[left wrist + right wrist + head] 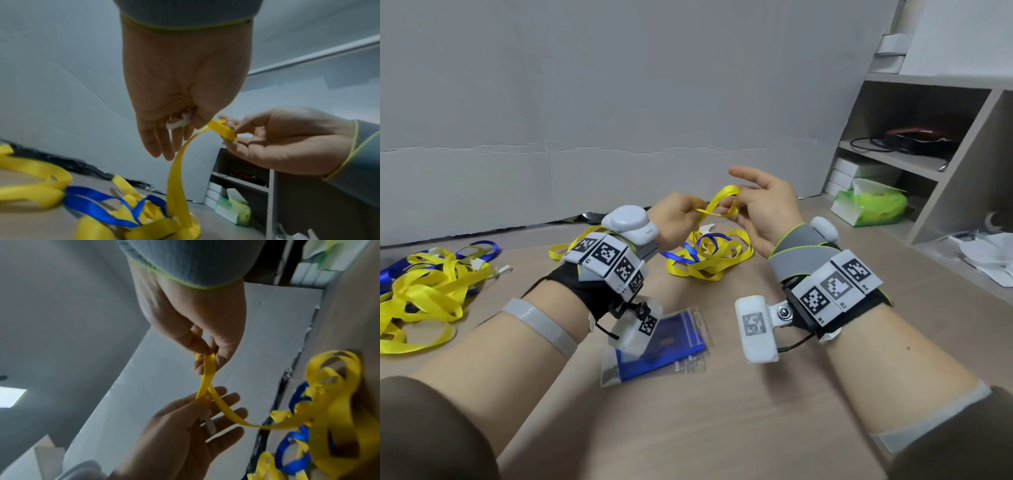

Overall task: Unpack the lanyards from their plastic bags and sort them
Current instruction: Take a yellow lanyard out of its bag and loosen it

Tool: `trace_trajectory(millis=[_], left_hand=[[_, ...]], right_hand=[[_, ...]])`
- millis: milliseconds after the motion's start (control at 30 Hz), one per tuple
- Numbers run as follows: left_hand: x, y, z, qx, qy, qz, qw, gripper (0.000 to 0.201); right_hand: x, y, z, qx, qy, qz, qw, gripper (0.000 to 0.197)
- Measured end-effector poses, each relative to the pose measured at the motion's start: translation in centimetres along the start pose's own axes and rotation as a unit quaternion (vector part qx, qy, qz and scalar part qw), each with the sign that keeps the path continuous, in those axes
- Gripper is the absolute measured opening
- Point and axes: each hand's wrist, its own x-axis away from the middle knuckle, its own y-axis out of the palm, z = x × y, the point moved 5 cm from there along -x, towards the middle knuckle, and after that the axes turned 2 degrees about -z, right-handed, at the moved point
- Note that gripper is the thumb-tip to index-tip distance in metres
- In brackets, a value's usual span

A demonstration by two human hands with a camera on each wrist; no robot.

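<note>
Both hands up above the table (722, 411), working one yellow lanyard (722, 200). Left hand (674, 219) pinching the strap, a white clip (180, 122) tucked against its fingers. Right hand (763, 209) pinching the strap's loop between thumb and a finger, index stretched out straight. Strap trailing down into a yellow-and-blue tangle (710, 255) just beyond the wrists. Second heap (424, 284) far left. Bagged blue lanyard (667, 346) lying near, between the forearms. Green tissue pack (869, 205) far right by the shelf (928, 164).
</note>
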Motion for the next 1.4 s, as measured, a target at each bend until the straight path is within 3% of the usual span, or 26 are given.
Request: trace_trajectory(millis=[233, 333, 400, 500, 567, 800, 900, 1033, 1167, 1267, 1400], left_hand=[[-0.1, -3.0, -1.4, -0.036, 0.011, 0.100, 0.994, 0.023], [0.5, -3.9, -1.7, -0.014, -0.036, 0.076, 0.996, 0.033], [1.0, -3.1, -2.1, 0.051, -0.099, 0.004, 0.994, 0.042], [1.9, -1.6, -2.5, 0.138, -0.157, -0.071, 0.975, 0.047], [2.4, -1.1, -2.6, 0.177, -0.171, -0.080, 0.966, 0.044], [3.2, -1.0, -3.9, 0.298, -0.200, -0.051, 0.932, 0.041], [3.4, -1.4, -3.9, 0.317, -0.182, -0.056, 0.929, 0.039], [4.1, -0.6, -2.3, 0.335, -0.136, -0.147, 0.921, 0.040], [4.7, -0.4, -1.0, 0.319, -0.088, -0.195, 0.923, 0.036], [4.7, -0.8, -0.9, 0.356, -0.063, -0.201, 0.911, 0.031], [4.3, -1.3, -1.3, 0.385, -0.050, -0.153, 0.909, 0.032]], right_hand=[[-0.8, -3.8, 2.3, -0.110, 0.085, 0.113, 0.984, 0.019], [-0.7, -5.2, 2.3, -0.128, 0.096, 0.137, 0.978, 0.015], [0.0, -4.9, 2.4, -0.048, 0.143, 0.100, 0.983, 0.006], [1.5, -3.3, 2.9, 0.081, 0.233, -0.008, 0.969, 0.021], [2.5, -2.1, 3.0, 0.140, 0.255, -0.062, 0.955, 0.027], [4.8, 0.1, 3.1, 0.264, 0.260, -0.146, 0.917, 0.056], [5.4, 1.7, 3.7, 0.201, 0.255, -0.204, 0.924, 0.060], [5.2, 3.5, 4.3, 0.111, 0.213, -0.240, 0.941, 0.058], [5.2, 4.4, 4.1, 0.048, 0.186, -0.261, 0.946, 0.052], [5.3, 4.6, 4.1, -0.005, 0.178, -0.254, 0.951, 0.049], [5.2, 4.3, 4.2, -0.104, 0.151, -0.239, 0.954, 0.051]])
